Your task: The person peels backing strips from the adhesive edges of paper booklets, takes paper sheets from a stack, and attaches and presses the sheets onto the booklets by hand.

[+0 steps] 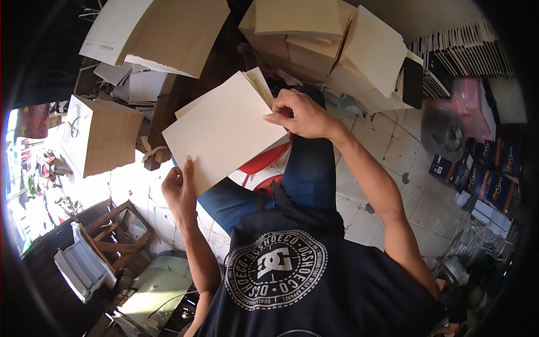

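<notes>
You hold a small bundle of pale sheets (pixel 224 132) in front of you, above your lap and tilted, with the top one blank. Your left hand (pixel 182 188) grips the bundle at its near left corner, thumb lying flat on top and fingers curled at the edge. Your right hand (pixel 303 115) pinches it at the right edge, thumb and bent fingers together. A few layers stick out unevenly along the far side. Below them, a red seat (pixel 268 158) shows between your legs. A thick paper stack (pixel 101 135) stands to the left, with a larger pile (pixel 151 33) beyond it, at the far left. At the far right, a dark phone (pixel 412 83) lies beside another stack of sheets (pixel 375 50).
</notes>
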